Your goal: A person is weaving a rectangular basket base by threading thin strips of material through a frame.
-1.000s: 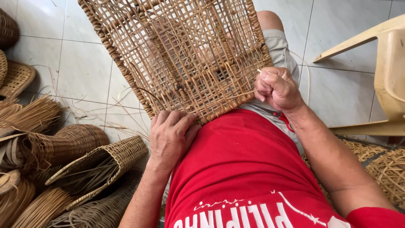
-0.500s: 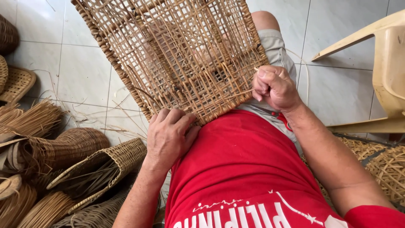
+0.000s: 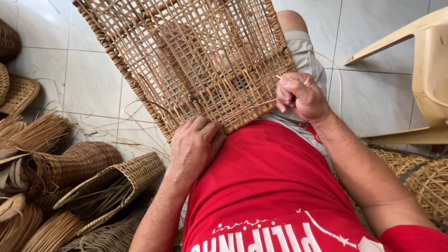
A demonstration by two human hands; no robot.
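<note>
Since the earlier frame the panel (image 3: 186, 56) has slid a little toward the upper left of the frame, and the right hand (image 3: 301, 95) has drawn slightly up and away from the body, while the left hand (image 3: 193, 144) has barely shifted. The panel is a large open-weave rattan piece filling the upper centre, lying across the person's lap; its long axis runs from the lower right, at the waist, to the upper left, where it leaves the frame, so its near edge faces the red shirt (image 3: 266, 186). The left hand rests at that near edge, centre frame, fingers curled together and pressing on the weave. The right hand sits at the panel's right edge, closed in a fist and pinching a thin strand (image 3: 261, 103) that runs left into the weave. Finished baskets (image 3: 70, 186) pile up at lower left, more weave (image 3: 420, 177) lies at lower right, and a plastic chair (image 3: 420, 70) stands at upper right on the tiled floor (image 3: 88, 84).
</note>
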